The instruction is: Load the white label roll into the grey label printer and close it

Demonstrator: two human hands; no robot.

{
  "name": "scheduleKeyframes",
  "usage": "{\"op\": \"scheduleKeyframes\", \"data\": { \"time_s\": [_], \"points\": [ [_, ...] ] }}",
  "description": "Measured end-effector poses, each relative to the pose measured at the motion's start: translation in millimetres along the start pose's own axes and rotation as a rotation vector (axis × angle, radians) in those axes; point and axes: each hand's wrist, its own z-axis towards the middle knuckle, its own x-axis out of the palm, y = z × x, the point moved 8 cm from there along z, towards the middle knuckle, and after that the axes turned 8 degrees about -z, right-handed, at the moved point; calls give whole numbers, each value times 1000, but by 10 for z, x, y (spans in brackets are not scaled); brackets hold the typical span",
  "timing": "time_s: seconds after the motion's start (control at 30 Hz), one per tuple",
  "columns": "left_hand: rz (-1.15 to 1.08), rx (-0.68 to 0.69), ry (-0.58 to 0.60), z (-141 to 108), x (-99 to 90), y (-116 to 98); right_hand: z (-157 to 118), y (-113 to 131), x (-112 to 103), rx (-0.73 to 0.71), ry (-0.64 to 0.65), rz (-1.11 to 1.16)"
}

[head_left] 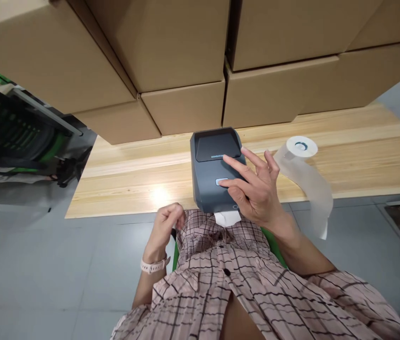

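Right hand (256, 189): open, fingers spread, holding nothing. Index fingertip is on the pale-blue rectangular button (221, 182) on top of the dark-grey boxy plastic printer (203, 186); looks like a press, but can't confirm force from one view. Middle fingertip reaches the lower edge of the glossy black window (217, 144), probably just steadying the hand. Thumb tucked under.

Left hand (170, 222): loosely curled closed near the table's front edge, off the printer. No object visible in it; inside of the palm is hidden. Seems idle, likely since the button needs only one finger.

Printer sits at the front edge of the light wood-grain table (132, 170), front toward the person. Presumably so the short white paper tongue (227, 218) can exit clear of the edge, over the lap.

Right of it: white paper roll (289, 147) on its flat end, core up, apart from the printer. Its loose strip (322, 193) droops off the edge, apparently just unwound slack.

Behind: brown cardboard boxes (182, 106), stacked two high, leaving the front strip for work.
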Motion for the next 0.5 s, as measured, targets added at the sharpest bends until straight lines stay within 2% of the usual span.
{"op": "scheduleKeyframes", "data": {
  "time_s": [0.07,0.13,0.4,0.5],
  "points": [
    [-27,123,-194,-13,-182,-147,-4,5,-2,5,-12,9],
    [-47,210,-275,0,-231,-236,6,10,-5,11,-23,11],
    [12,310,-239,153,44,-218,54,10,75,6,11,65],
    [64,367,-121,134,243,-218,-98,-115,110,7,24,154]
  ]
}}
